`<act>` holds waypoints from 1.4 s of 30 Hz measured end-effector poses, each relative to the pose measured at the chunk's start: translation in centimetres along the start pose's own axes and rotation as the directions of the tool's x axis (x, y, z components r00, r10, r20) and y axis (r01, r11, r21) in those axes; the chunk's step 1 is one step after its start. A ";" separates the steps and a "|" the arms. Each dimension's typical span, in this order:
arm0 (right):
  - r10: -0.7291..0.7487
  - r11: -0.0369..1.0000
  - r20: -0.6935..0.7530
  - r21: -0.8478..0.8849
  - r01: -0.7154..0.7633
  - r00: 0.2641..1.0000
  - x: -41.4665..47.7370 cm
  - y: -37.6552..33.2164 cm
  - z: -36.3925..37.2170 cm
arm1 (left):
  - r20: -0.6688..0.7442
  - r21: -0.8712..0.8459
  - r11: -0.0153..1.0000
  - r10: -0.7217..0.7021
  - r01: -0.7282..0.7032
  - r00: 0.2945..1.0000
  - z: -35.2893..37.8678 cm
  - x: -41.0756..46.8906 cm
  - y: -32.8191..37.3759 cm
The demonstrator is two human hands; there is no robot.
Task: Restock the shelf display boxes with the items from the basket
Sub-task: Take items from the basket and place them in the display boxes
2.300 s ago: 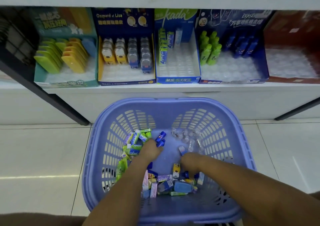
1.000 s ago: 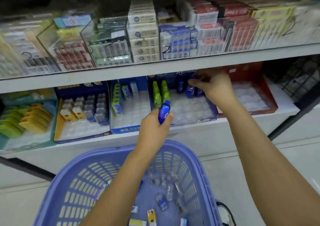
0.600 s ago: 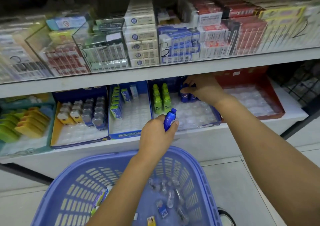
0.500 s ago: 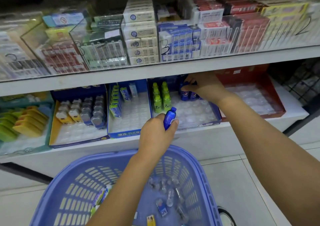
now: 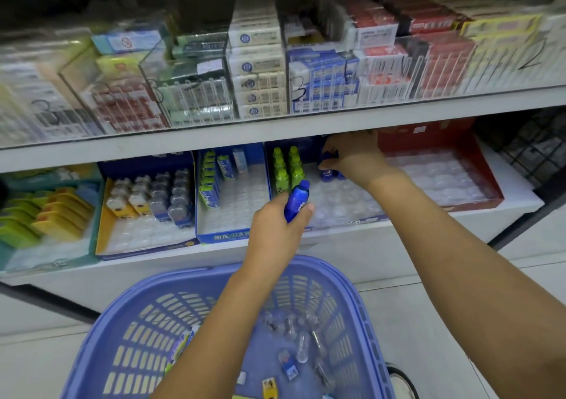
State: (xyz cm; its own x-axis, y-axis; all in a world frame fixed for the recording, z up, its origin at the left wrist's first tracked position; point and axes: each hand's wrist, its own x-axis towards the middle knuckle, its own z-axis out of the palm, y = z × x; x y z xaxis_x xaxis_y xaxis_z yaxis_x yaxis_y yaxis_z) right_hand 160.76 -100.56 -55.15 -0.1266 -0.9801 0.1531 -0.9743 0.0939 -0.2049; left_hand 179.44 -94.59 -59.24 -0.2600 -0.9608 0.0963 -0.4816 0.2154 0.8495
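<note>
Left hand [image 5: 277, 230] is closed round a small blue bottle [image 5: 296, 200], cap up and tilted right, held in front of the lower shelf's front edge [image 5: 428, 230], above the basket's far rim. Right hand [image 5: 355, 158] reaches under the upper shelf board [image 5: 214, 135] into the back of the blue display box [image 5: 343, 221]; its fingers [image 5: 329, 164] pinch another blue bottle [image 5: 329, 155] at the rear row, w/ more blue bottles [image 5: 327, 176] just below it. Green bottles [image 5: 288, 168] stand at the box's back left, close beside the held bottle's path. Most of the box's clear blister tray in front is bare.

Left of it: a blue box w/ green-and-blue packs [image 5: 211, 178] along its left wall, then a yellow-lined box w/ clear-cased items [image 5: 153, 196], then a teal box w/ green and yellow flat pieces [image 5: 46, 218]. Right of it: a red box [image 5: 477, 165] holding only empty tray pockets. Far right, a dark wire rack [image 5: 539, 150].

Upper shelf carries stacked cartons behind a clear panel [image 5: 275, 70]; its board hangs low over the rear rows, so room above the boxes' backs is tight, open toward the front.

Purple basket [image 5: 101, 337] sits on the floor below the shelf, left forearm crossing it; a few small clear pieces and packs [image 5: 294, 337] lie at the bottom. A shoe tip [image 5: 402, 383] shows by its right rim.
</note>
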 end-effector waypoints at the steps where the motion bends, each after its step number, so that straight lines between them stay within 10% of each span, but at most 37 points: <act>1: 0.004 0.998 -0.047 0.068 -0.001 0.999 -0.3 -0.2 0.0 | -0.008 -0.041 0.999 0.006 -0.006 1.000 -0.1 -0.2 0.2; 8: 0.021 0.550 0.210 0.814 -0.187 0.977 -5.6 -2.9 -2.9 | 0.005 -0.077 0.995 0.060 -0.059 0.998 -0.2 -0.7 1.6; 20: 0.022 0.365 0.162 0.917 -0.159 0.986 -8.2 -0.7 -3.8 | 0.029 -0.207 0.974 0.105 -0.097 0.994 0.8 -0.1 3.0; 28: 0.161 0.514 0.008 0.853 -0.091 0.987 -7.8 0.2 -4.6 | -0.109 -0.228 0.964 0.115 -0.138 0.987 2.9 1.1 4.5; 34: 0.184 0.763 -0.085 0.641 -0.088 0.979 -6.2 4.0 -3.6 | 0.297 0.355 0.884 0.201 -0.303 0.933 3.8 -0.3 1.7; 42: 0.139 0.901 0.041 0.408 -0.143 0.989 -3.9 6.3 -2.2 | 0.398 0.376 0.851 0.208 -0.366 0.893 3.4 -0.9 -0.2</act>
State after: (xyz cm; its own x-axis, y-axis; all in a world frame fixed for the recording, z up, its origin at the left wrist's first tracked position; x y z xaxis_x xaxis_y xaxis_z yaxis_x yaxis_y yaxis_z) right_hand 154.74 -95.78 -54.89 -0.2526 -0.9640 0.0832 -0.7840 0.1536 -0.6015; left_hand 176.97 -93.16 -61.30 -0.6659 -0.7439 0.0561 -0.6294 0.6006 0.4930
